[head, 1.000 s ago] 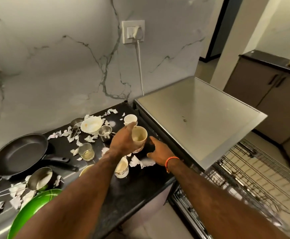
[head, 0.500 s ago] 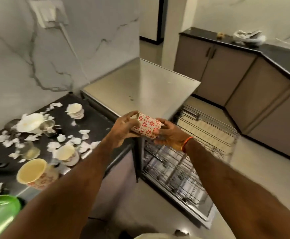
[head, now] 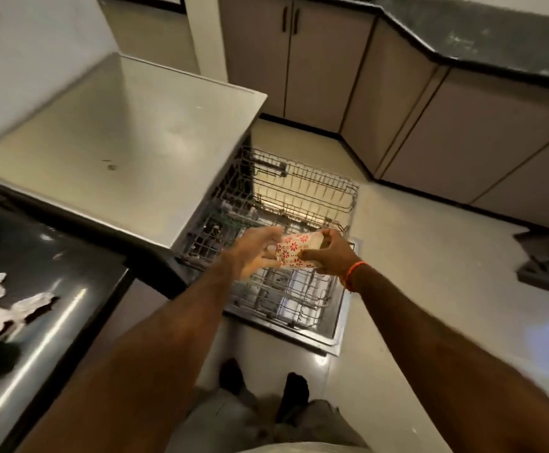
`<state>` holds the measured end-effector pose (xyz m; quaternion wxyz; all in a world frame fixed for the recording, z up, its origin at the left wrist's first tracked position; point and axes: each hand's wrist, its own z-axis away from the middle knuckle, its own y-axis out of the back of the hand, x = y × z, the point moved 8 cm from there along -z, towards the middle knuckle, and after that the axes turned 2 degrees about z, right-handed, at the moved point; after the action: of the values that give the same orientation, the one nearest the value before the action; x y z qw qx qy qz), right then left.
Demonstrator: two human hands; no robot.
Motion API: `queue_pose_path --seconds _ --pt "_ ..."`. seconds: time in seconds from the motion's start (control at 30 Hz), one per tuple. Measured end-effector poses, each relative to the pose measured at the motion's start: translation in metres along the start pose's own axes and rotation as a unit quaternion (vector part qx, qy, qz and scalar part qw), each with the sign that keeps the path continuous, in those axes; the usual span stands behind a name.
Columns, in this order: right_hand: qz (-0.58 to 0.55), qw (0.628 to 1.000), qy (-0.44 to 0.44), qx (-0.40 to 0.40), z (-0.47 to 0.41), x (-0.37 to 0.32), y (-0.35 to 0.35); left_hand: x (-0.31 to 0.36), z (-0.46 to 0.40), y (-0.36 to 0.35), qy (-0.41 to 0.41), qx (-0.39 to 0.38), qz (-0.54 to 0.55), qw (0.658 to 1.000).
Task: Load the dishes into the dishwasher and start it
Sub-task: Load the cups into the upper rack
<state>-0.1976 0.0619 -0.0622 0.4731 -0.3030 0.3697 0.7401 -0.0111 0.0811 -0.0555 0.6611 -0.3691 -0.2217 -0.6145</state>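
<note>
One cup (head: 296,250), white with red flowers, on its side, held above lower of two pulled-out dishwasher racks (head: 302,299); left hand (head: 256,253) fingers curled on its base, blurred; right hand (head: 331,253) clamped on rim end

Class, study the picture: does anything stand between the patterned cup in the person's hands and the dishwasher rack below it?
Nothing visible does. The cup is held above the pulled-out lower rack, which shows only bare wires there.

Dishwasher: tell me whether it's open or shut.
Open. The dishwasher door lies flat, and both racks are pulled out over it.
</note>
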Motion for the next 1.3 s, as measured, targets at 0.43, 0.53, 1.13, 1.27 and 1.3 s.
queue_pose_path --seconds 0.43,0.53,1.13,1.27,1.3 --pt "0.208 0.963 -0.117 0.127 -0.096 0.136 -0.039 -0.123 -0.160 -0.012 0.185 -0.056 -0.034 0.981" --pt "0.222 0.959 -0.131 0.115 -0.113 0.154 -0.049 -0.141 -0.182 -0.006 0.200 -0.052 -0.033 0.978" --pt "0.287 0.955 -0.066 0.019 -0.088 0.137 -0.029 -0.118 -0.145 -0.005 0.154 -0.020 -0.145 0.977" --pt "0.370 0.929 0.003 -0.003 -0.074 0.094 -0.028 -0.073 -0.107 0.007 0.003 0.042 -0.314 0.948" --pt "0.387 0.922 0.019 -0.013 -0.069 0.082 -0.030 -0.064 -0.094 0.011 -0.026 0.058 -0.351 0.934"
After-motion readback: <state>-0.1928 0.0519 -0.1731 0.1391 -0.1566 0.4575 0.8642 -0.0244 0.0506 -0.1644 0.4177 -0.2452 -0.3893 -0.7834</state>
